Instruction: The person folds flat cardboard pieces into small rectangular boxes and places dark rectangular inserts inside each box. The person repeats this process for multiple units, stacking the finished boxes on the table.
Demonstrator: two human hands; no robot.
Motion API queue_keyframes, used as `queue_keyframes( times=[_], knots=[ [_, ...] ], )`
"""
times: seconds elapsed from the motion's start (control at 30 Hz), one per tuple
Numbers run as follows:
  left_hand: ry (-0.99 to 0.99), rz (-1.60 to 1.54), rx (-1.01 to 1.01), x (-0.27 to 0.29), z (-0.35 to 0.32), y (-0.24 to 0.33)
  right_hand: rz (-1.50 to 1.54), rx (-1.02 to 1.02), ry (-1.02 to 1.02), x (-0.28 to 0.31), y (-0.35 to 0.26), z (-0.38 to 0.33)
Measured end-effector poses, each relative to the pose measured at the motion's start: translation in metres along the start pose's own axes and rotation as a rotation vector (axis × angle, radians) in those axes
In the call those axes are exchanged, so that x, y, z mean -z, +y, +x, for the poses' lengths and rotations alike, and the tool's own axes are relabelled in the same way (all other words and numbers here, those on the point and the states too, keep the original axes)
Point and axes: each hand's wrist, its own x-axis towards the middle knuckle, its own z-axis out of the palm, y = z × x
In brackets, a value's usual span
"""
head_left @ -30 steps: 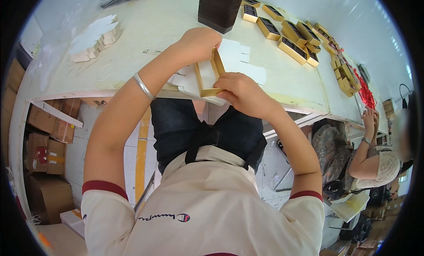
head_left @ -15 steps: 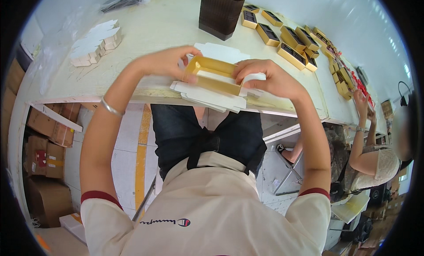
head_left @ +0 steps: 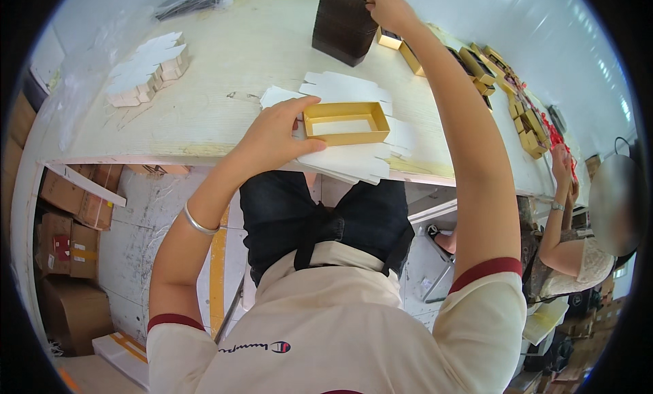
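Observation:
My left hand (head_left: 280,134) grips the left end of an open gold cardboard box (head_left: 348,139), thumb at the near side and fingers at the far side. The box has a pale floor and nothing inside it. It rests on several flat white cardboard blanks (head_left: 343,87) at the table's front edge. With my right arm stretched far out, my right hand (head_left: 394,12) pinches the upper right edge of a tall stack of dark brown ribbed plastic inserts (head_left: 343,28). The fingertips are partly hidden, so I cannot tell how many inserts they hold.
A pile of folded white cardboard (head_left: 149,66) lies at the left of the table (head_left: 224,47). Gold boxes with dark inserts (head_left: 476,64) stand beyond my right forearm. A co-worker's hands (head_left: 561,164) are at red material on the far right. Brown cartons (head_left: 71,244) sit under the table.
My right hand has let go of the gold box and reached up to the brown stack. My left hand keeps the box, which now sits lower and further right, more level.

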Motion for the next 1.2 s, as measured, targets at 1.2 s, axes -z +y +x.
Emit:
queue_keyframes(
  times=[1.2],
  knots=[
    [-0.168,0.037,-0.065,0.017,0.017,0.007,0.853,-0.023,-0.580,0.134,-0.044,-0.201]
  ],
)
